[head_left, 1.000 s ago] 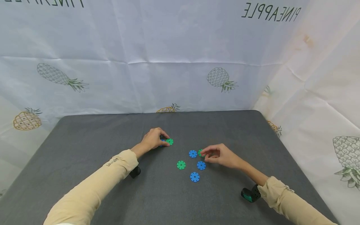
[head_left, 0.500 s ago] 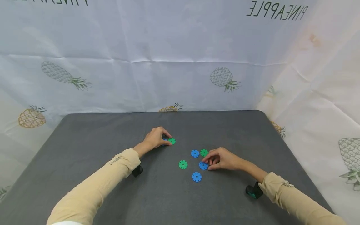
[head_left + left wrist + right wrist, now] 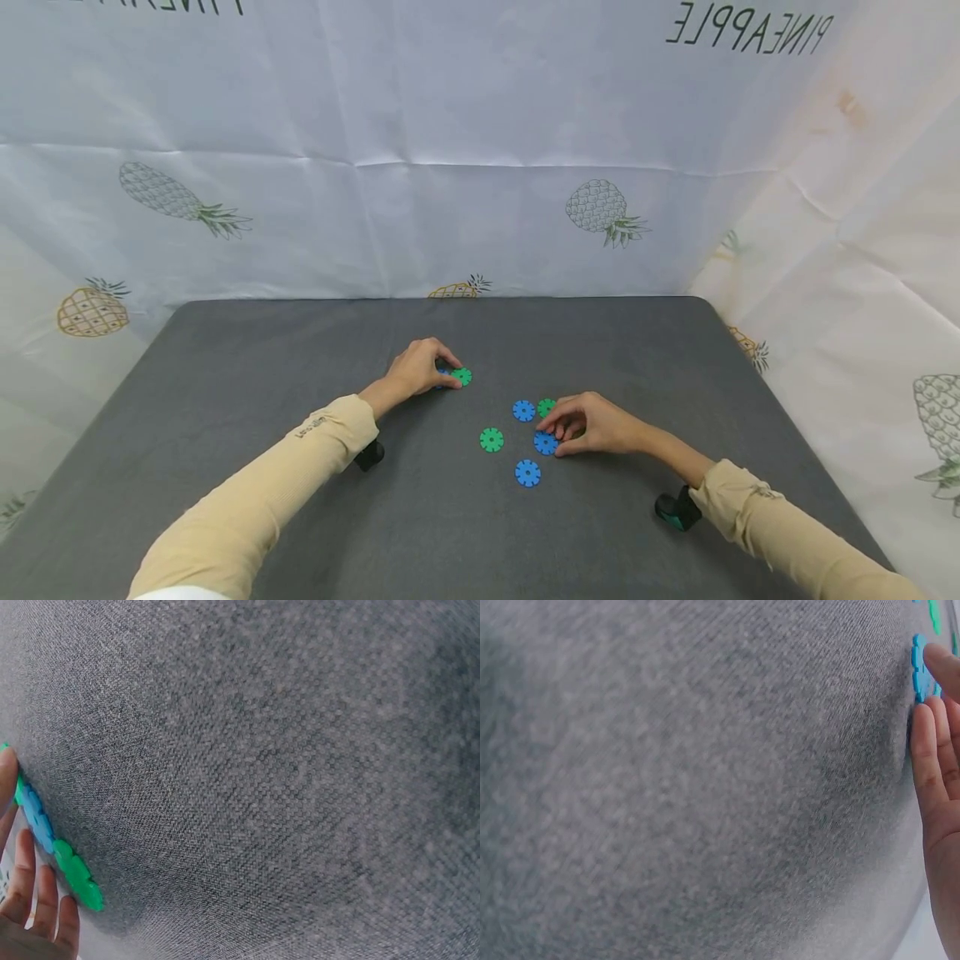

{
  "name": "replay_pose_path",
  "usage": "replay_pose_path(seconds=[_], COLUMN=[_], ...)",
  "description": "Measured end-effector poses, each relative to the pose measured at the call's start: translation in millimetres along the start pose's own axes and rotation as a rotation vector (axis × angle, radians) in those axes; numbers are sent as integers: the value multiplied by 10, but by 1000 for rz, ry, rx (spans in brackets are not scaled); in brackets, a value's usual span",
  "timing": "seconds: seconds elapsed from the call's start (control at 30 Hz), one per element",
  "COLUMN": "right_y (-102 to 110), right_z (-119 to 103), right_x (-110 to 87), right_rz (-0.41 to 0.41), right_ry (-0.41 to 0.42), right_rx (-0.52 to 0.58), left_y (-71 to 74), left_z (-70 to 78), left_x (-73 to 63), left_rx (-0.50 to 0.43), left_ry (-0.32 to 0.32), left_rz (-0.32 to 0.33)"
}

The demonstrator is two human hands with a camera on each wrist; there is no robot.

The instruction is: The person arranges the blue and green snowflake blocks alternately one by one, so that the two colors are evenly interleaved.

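Note:
My left hand pinches a green notched disc between thumb and fingertips, towards the back of the table. In the left wrist view a blue notched disc and another green disc line up edge to edge with it under the curved fingers. My right hand has its thumb and fingertips at the edges of a blue disc, with the other fingers curled. Around it lie another blue disc, a partly covered green disc, a green disc and a nearer blue disc.
Dark grey cloth covers the table. A white curtain printed with pineapples hangs behind its far edge and along the right side. Each wrist carries a small black device, such as the right wrist camera.
My right hand has moved from the upper green disc nearer to me, onto the blue disc below it. My left hand keeps its pinch. The head view has shifted slightly.

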State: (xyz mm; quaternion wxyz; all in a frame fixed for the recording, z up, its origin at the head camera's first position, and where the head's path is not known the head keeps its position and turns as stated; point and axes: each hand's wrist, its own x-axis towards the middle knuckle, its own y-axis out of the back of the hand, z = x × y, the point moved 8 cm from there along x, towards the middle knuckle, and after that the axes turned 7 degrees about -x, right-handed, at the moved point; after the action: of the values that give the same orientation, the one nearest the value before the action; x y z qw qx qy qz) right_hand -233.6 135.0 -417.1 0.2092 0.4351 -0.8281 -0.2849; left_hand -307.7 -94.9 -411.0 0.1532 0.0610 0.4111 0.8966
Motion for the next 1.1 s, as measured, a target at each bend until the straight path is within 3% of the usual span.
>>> replay_pose_path(seconds=[0.33,0.6,1.1], right_y=[-32,-21,-30], right_z=[-15,3,-47], right_x=[75,-16,-32], right_rz=[-31,-79,-166], right_ry=[-5,-6,1], right_rx=[109,118,-82], left_y=[-7,-9,2], left_z=[-7,-4,0], left_x=[11,15,11], left_rx=[-5,-8,-10], left_ry=[9,9,8], left_rz=[0,-2,-11])
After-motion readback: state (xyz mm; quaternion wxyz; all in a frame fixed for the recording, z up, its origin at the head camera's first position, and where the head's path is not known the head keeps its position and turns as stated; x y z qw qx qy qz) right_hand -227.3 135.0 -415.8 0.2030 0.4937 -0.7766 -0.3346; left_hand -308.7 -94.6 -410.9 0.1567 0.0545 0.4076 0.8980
